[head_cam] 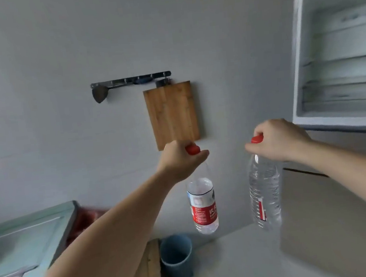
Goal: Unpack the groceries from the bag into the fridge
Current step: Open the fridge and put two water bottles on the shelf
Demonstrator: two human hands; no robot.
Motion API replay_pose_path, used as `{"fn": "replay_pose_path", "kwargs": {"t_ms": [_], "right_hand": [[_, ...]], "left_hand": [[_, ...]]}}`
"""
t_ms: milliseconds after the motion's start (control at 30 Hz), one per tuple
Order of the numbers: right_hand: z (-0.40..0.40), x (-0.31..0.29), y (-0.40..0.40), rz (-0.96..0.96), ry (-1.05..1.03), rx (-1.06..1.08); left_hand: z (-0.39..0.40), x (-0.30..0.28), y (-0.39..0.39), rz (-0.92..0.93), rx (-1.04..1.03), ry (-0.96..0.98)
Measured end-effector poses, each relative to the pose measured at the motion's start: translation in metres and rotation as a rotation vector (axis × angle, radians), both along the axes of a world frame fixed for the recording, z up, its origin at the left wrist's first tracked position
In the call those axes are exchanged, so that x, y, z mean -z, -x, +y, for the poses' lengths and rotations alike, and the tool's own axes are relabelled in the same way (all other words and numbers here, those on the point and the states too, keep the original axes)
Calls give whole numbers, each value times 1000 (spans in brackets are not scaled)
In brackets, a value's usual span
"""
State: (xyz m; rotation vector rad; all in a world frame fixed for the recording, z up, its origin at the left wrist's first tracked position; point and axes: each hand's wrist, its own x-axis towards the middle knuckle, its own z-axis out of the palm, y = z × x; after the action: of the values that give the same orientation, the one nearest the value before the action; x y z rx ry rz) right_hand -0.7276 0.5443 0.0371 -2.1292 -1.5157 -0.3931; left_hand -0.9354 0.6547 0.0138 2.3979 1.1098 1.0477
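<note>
My left hand (180, 159) grips the red cap of a clear water bottle (203, 206) with a red and white label; the bottle hangs down from my fingers. My right hand (279, 139) holds a second clear water bottle (265, 194) by its red cap, also hanging. Both bottles are in the air in front of the grey wall. The open fridge door (336, 54) with its white shelves is at the upper right, just above and right of my right hand. The bag is not in view.
A wooden cutting board (171, 114) hangs on the wall under a hook rail (130, 79). A blue bin (176, 257) stands on the floor beside a wooden block (149, 268). A green counter (25, 240) with a sink is at the left, the grey lower fridge door (335, 223) at right.
</note>
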Motion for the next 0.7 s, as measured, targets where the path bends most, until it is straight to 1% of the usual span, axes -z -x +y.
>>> {"fn": "replay_pose_path", "kwargs": {"t_ms": [333, 533, 600, 700], "right_hand": [[15, -19, -96, -11, 7, 413], [21, -16, -146, 19, -12, 571], [27, -17, -166, 32, -40, 604], [39, -15, -200, 41, -27, 639]], "left_hand": [[99, -15, -161, 18, 389, -85], [127, -15, -240, 22, 565, -64], [135, -16, -265, 4, 593, -62], [145, -16, -306, 14, 620, -57]]}}
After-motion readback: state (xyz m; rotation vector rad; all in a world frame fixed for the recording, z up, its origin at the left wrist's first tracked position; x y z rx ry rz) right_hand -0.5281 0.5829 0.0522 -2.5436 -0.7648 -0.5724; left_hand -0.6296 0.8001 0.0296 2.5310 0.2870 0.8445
